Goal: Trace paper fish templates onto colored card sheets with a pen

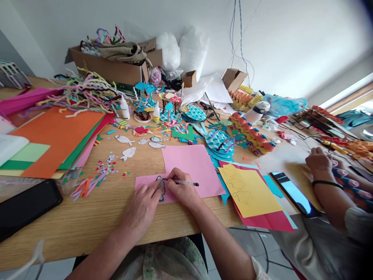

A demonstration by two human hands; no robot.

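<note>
1. Black phone [29,206], a smooth slab with rounded corners, on the wood-grained desk [101,227].
2. Paper stack [61,140], flat sheets overlapping; orange uppermost, green and red edges showing.
3. Pipe cleaners [84,91], a fuzzy, tangled heap in mixed colours.
4. Paper snippets [107,165], small angular scraps, loosely scattered.
5. White fish cutouts [128,153], thin and flat, with drawn markings.
6. Pink strip [141,184], flat paper bearing a faint curved outline; at the desk's near side, under the left hand.
7. Left hand [145,200], fingers extended and pressing down on the strip and the fish-shaped piece.
8. Fish-shaped piece [162,194], dark-edged, on the strip, partly covered by fingers.
9. Right hand [183,190], pinching a slender pen, its tip by the piece's upper end.
10. Pen [188,182], a narrow barrel with a dark end.
11. Pink sheet [192,163], smooth paper, beyond the hands.
12. Yellow sheet [253,190], line-drawn, over red paper.
</note>
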